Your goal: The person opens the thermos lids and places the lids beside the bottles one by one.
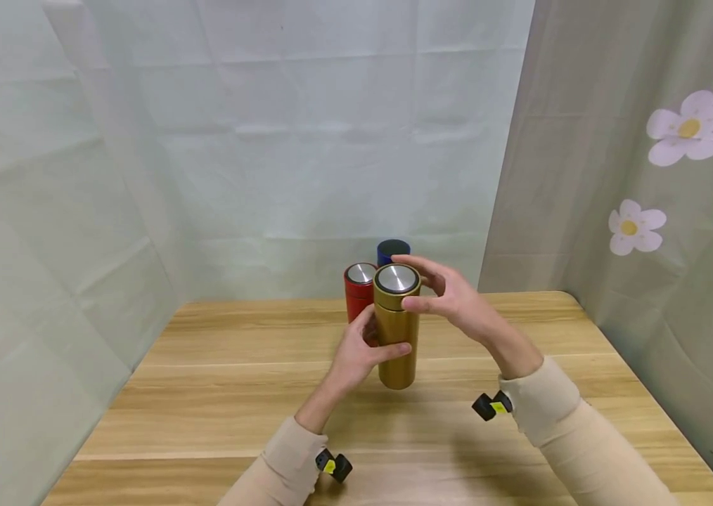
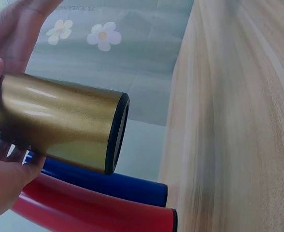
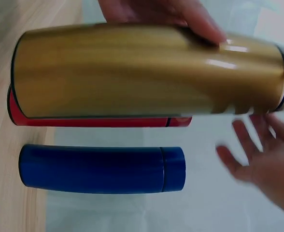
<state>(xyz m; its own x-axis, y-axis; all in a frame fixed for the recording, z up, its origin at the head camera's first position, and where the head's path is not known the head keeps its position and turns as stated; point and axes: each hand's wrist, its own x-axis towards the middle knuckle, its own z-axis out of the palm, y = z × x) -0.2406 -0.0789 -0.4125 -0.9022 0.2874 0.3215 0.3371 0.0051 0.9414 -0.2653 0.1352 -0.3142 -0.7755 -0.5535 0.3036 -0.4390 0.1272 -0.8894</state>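
A gold thermos with a silver-topped lid is held upright in front of me. Its dark base shows raised off the table in the left wrist view. My left hand grips the body from the left, thumb across the front. At the top, my right hand holds the lid between thumb and index finger; its other fingers spread loosely in the right wrist view. Behind the gold thermos stand a red thermos and a blue thermos, both partly hidden in the head view.
The wood-grain table reaches back to a pale curtain. To the right hangs a curtain with white flowers. Small black cameras are strapped at both wrists.
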